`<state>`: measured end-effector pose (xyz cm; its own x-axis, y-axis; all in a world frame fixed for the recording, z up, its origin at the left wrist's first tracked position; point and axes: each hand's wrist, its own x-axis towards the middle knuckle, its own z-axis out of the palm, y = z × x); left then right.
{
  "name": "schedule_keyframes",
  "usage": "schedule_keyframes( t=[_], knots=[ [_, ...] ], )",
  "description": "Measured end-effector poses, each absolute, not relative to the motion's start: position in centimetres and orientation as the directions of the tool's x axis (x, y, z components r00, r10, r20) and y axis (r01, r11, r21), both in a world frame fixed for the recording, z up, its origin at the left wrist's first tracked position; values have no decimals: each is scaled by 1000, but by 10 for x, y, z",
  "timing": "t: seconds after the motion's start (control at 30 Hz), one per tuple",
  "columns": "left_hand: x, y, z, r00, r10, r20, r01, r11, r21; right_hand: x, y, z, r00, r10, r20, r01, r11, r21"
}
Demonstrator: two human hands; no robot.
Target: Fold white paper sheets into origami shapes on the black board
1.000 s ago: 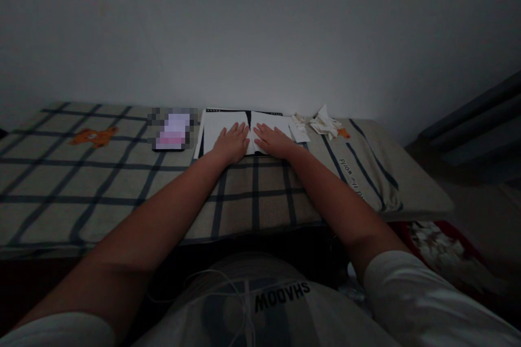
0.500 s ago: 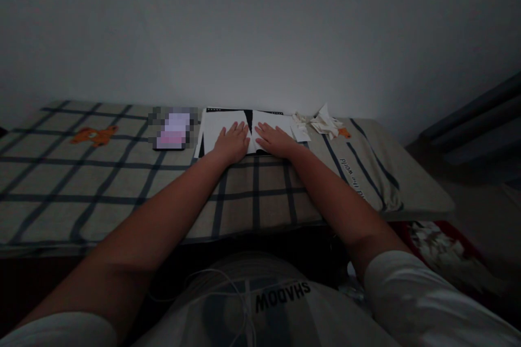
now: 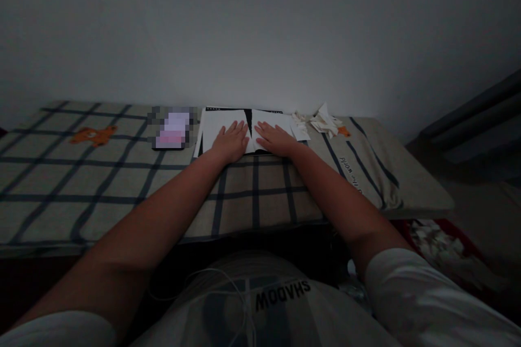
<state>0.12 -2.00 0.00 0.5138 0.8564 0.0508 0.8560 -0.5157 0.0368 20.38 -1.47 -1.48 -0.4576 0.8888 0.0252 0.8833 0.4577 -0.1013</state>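
Two white paper flaps (image 3: 212, 126) lie over a dark sheet at the far edge of a checked cloth surface (image 3: 122, 184), with a narrow dark gap between them. My left hand (image 3: 231, 142) lies flat on the left flap, fingers stretched out and together. My right hand (image 3: 274, 139) lies flat on the right flap, fingers spread a little. Neither hand grips anything. The two hands sit side by side, almost touching, near the paper's front edge.
A blurred pink-and-white object (image 3: 173, 129) lies left of the paper. Folded white paper scraps (image 3: 321, 122) pile up to the right. An orange bear print (image 3: 93, 134) marks the cloth at far left. A plain wall rises behind. A red bag of white scraps (image 3: 443, 246) sits low right.
The dark gap between the two paper flaps has widened slightly at the top. Both hands stay flat in nearly the same place.
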Motion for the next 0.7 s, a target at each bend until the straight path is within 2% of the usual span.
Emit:
schedule_keyframes(
  t=[0.27,0.47,0.57,0.7],
  knots=[
    [1,-21,-2,508,857,82,857,-513,58,203,-17,-15,-452,890,62,884,456,-97],
    [2,-23,0,487,866,112,863,-497,94,200,-28,1,-461,865,198,880,475,-25],
    [2,-22,1,479,863,158,860,-498,110,199,-29,2,-502,854,135,858,512,-50],
    [0,-21,4,524,819,232,833,-550,59,199,-26,-4,-513,858,35,852,514,-97]
  ],
)
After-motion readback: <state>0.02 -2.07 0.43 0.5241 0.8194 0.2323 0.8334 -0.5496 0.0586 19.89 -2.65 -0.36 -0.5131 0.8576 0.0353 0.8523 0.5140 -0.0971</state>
